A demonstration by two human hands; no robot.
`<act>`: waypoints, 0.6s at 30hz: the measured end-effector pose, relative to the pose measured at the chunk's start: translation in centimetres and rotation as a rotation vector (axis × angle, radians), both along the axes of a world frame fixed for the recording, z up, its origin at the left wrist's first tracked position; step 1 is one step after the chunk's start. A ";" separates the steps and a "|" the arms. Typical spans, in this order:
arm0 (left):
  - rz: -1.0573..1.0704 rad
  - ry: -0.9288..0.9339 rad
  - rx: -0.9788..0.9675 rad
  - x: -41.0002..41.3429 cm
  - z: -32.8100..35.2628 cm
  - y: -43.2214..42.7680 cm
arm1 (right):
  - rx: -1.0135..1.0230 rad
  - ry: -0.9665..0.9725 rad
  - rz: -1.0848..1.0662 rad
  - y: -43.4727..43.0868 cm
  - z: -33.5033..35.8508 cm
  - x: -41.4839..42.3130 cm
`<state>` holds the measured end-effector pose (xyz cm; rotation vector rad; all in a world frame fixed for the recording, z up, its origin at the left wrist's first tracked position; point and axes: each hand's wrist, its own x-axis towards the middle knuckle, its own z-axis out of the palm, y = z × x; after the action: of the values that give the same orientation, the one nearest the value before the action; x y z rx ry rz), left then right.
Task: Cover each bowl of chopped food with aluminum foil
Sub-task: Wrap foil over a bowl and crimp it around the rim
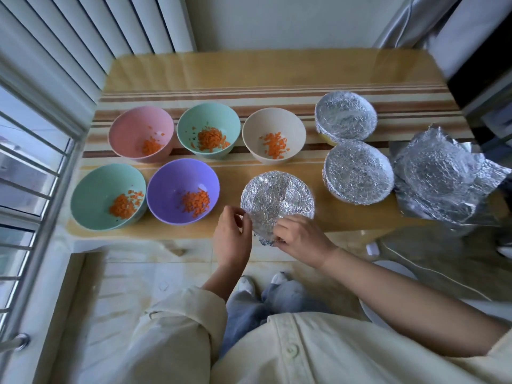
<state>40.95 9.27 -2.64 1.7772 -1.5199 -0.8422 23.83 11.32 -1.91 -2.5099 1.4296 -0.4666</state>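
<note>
A bowl wrapped in crinkled aluminum foil [277, 202] sits at the table's near edge. My left hand [232, 236] pinches the foil at its near-left rim. My right hand [300, 238] grips the foil at the near rim, fingers curled round the edge. Two more foil-covered bowls stand to the right, one behind [345, 119] and one nearer [358, 173]. Several open bowls hold chopped carrot: pink [133, 131], teal [205, 120], beige [266, 126], a second teal one [97, 189] and purple [171, 184].
A pile of loose foil sheets [443, 176] lies at the table's right end. The striped table [249, 79] stands against a radiator wall, with a barred window [25, 176] at the left. My legs and shoes [263, 284] are below the table edge.
</note>
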 end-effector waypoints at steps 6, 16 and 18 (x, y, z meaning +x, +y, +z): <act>0.047 -0.015 0.255 0.1 0.0 1.5 | 0.020 -0.011 -0.032 0.2 0.1 0.6; 0.159 0.191 0.439 -1.2 -0.2 0.2 | 0.062 -0.064 -0.159 -0.8 0.1 2.4; 0.188 0.227 0.458 -1.3 -0.4 0.1 | 0.081 -0.056 -0.157 -0.8 0.2 1.7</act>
<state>39.64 9.34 -3.03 2.0203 -1.0498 -1.3209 25.53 10.53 -1.75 -2.3142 1.5983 -0.4921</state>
